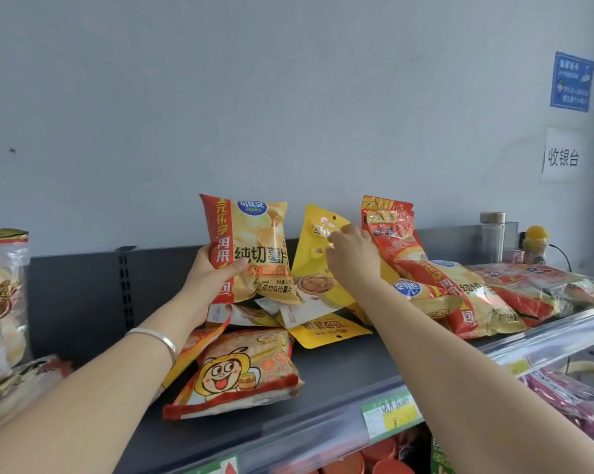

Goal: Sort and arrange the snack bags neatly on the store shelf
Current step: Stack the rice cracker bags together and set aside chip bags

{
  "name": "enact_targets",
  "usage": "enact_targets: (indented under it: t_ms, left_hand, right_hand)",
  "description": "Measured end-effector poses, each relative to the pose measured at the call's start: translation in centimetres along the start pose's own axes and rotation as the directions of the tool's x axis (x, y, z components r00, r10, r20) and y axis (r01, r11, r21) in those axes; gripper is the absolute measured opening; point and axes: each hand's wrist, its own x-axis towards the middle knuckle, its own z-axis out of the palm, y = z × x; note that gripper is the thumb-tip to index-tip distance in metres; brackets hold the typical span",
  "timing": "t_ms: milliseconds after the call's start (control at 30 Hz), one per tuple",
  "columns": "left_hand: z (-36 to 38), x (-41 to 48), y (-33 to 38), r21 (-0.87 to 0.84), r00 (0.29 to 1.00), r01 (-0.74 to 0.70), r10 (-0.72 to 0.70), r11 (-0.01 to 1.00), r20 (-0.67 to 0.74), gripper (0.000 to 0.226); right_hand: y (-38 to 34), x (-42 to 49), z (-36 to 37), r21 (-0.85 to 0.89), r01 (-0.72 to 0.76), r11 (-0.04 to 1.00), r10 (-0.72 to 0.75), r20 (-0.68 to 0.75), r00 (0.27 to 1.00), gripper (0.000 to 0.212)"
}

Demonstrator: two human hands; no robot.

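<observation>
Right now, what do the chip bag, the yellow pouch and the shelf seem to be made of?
The chip bag: thin glossy plastic film, going by its sheen and crinkles. The yellow pouch: smoother, satin-looking plastic laminate with a punched hang hole. The shelf: probably painted metal, matte dark grey, with slotted back panel.

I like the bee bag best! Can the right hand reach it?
Probably yes. The bee bag lies at the shelf's front with nothing on top, but the right hand must let go of the yellow pouch first.
</observation>
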Motion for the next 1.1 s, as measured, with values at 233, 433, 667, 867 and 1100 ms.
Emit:
enact_targets:
  t_ms: [233, 433, 667, 867, 1100]
  left_hand:
    - [-5.2, -0.5, 1.3, 0.088, 0.990, -0.092, 0.101, 0.992, -0.095, 0.069]
    - [-13.3, 0.3, -0.4, 0.292, 0.989, -0.077, 0.109, 0.953, -0.096, 0.080]
    - [-17.0, 1.4, -5.5, 0.407, 0.958, 0.242, -0.282, 0.880, 0.040, 0.062]
    - [-16.1, 2.2, -3.3, 0.458, 0.939, 0.226, -0.318, 0.860, 0.134, 0.050]
    - [-15.5, 2.0, -3.7, 0.499, 0.938, 0.276, -0.344, 0.822, 0.048, 0.062]
  right_hand:
    - [-10.6, -0.2, 0.8, 0.725, -0.301, 0.619, -0.073, 0.434, 0.898, 0.057]
    - [-17.6, -0.4, 3.5, 0.804, -0.332, 0.494, -0.326, 0.525, 0.786, 0.039]
    - [-20.6, 0.5, 7.1, 0.689, -0.413, 0.595, -0.307, 0.670, 0.676, 0.024]
    - [-18.6, 2.5, 7.0, 0.559, -0.366, 0.744, -0.225, 0.726, 0.650, 0.044]
    - [-18.4, 1.9, 7.3, 0.483, -0.311, 0.818, -0.135, 0.687, 0.714, 0.050]
